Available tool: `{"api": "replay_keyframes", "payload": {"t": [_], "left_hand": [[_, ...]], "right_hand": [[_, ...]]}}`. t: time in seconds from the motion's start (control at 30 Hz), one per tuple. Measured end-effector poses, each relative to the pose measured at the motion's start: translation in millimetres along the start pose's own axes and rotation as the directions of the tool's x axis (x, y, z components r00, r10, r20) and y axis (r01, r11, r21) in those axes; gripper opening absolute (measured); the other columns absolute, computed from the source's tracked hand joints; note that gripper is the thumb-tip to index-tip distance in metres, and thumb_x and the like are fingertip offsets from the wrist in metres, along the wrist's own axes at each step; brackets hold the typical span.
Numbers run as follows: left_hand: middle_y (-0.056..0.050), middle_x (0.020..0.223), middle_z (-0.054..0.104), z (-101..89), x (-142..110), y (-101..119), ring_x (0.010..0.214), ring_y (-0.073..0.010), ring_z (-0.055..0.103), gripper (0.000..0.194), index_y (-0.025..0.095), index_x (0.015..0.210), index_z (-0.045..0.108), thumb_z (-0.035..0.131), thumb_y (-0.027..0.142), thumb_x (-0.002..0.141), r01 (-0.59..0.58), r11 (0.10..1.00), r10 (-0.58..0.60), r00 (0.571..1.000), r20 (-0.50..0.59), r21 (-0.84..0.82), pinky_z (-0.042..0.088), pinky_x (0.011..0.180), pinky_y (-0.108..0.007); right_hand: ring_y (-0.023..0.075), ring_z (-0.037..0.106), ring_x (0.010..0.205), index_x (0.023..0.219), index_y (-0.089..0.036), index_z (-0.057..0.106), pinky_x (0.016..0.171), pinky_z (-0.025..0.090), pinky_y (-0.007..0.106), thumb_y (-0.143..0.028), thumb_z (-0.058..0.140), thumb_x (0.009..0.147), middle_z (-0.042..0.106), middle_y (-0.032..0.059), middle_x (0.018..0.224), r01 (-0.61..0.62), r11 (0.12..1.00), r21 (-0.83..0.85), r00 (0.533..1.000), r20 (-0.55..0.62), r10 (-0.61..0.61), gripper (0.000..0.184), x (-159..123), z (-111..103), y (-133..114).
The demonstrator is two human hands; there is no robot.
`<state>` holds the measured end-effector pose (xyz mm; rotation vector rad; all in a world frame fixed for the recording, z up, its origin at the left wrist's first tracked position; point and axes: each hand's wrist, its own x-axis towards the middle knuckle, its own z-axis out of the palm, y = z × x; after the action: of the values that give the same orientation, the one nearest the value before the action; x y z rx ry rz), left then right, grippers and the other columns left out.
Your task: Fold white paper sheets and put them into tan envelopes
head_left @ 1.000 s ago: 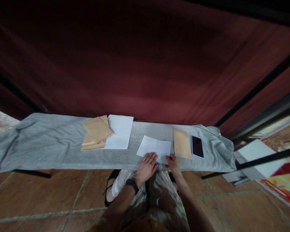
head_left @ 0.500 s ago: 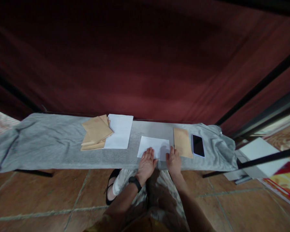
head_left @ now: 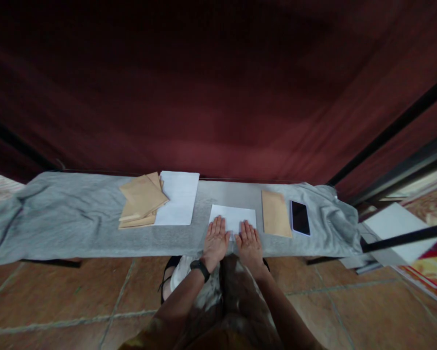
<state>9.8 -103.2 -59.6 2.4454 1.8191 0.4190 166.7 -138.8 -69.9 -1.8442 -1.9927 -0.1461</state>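
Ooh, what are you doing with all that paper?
A person has both hands flat on a white sheet, the left hand and right hand side by side near its closer edge. Just right of it lies what looks like a brown envelope, then a phone. Over on the left, a brown pile overlaps some white paper. It's all on a grey cloth.

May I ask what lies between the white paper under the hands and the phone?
In the head view, a brown envelope lies between the white paper and the phone.
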Motion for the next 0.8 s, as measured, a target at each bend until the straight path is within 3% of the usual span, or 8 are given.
{"api": "replay_keyframes", "payload": {"t": [0.27,0.37,0.5,0.63,0.73,0.8], "left_hand": [[-0.024,0.159,0.037,0.3,16.8,-18.7,0.152,-0.0319,0.027,0.062,-0.001,0.152,0.036,0.029,0.035,0.102,0.173,0.984,-0.170,0.981,-0.089,0.033,0.023,0.125,-0.053],[-0.019,0.160,0.037,4.4,29.4,-5.6,0.154,-0.0283,0.024,0.061,0.006,0.156,0.031,0.029,0.033,0.102,0.081,0.997,-0.082,0.992,-0.101,-0.009,0.022,0.125,-0.052],[-0.012,0.162,0.038,11.1,47.1,12.2,0.154,-0.0241,0.025,0.059,0.013,0.158,0.030,0.029,0.033,0.102,-0.076,0.995,0.074,0.997,-0.033,-0.070,0.023,0.126,-0.048],[-0.012,0.162,0.038,11.8,57.8,5.8,0.154,-0.0236,0.026,0.058,0.012,0.156,0.033,0.028,0.031,0.102,-0.082,0.995,0.083,0.996,0.020,-0.057,0.022,0.126,-0.047],[-0.011,0.162,0.037,10.7,58.9,-4.2,0.154,-0.0233,0.025,0.058,0.012,0.157,0.033,0.028,0.031,0.102,-0.101,0.994,0.102,0.995,0.021,-0.048,0.021,0.126,-0.047],[-0.011,0.163,0.036,10.4,58.0,-7.3,0.154,-0.0231,0.026,0.058,0.014,0.157,0.032,0.028,0.031,0.102,-0.109,0.993,0.109,0.994,0.013,-0.048,0.022,0.126,-0.047]], "right_hand": [[0.0303,0.041,0.145,0.157,-0.008,0.033,0.119,0.030,0.049,-0.045,0.027,0.107,0.040,0.0201,0.159,-0.094,0.996,-0.011,0.996,0.004,0.094,0.062,-3.9,-5.0,6.7],[0.0306,0.040,0.146,0.156,-0.007,0.034,0.120,0.029,0.049,-0.045,0.027,0.107,0.039,0.0205,0.159,-0.103,0.995,-0.006,0.994,0.028,0.104,0.063,-2.3,-4.7,5.6],[0.0299,0.040,0.146,0.156,-0.006,0.036,0.120,0.029,0.049,-0.045,0.028,0.107,0.040,0.0204,0.158,-0.099,0.995,-0.021,0.995,0.030,0.099,0.063,-4.2,-3.9,6.9],[0.0298,0.042,0.145,0.151,-0.008,0.044,0.121,0.026,0.049,-0.041,0.031,0.107,0.044,0.0193,0.157,-0.139,0.990,-0.025,0.987,0.081,0.140,0.057,1.4,-6.4,6.7],[0.0313,0.044,0.143,0.148,-0.010,0.050,0.121,0.024,0.053,-0.040,0.028,0.107,0.050,0.0198,0.152,-0.186,0.982,0.008,0.975,0.128,0.184,0.056,22.4,-7.5,1.3],[0.0290,0.042,0.145,0.150,-0.011,0.048,0.120,0.025,0.052,-0.036,0.025,0.107,0.047,0.0177,0.155,-0.153,0.986,0.070,0.978,0.153,0.141,0.055,41.8,-4.8,-4.8]]}}
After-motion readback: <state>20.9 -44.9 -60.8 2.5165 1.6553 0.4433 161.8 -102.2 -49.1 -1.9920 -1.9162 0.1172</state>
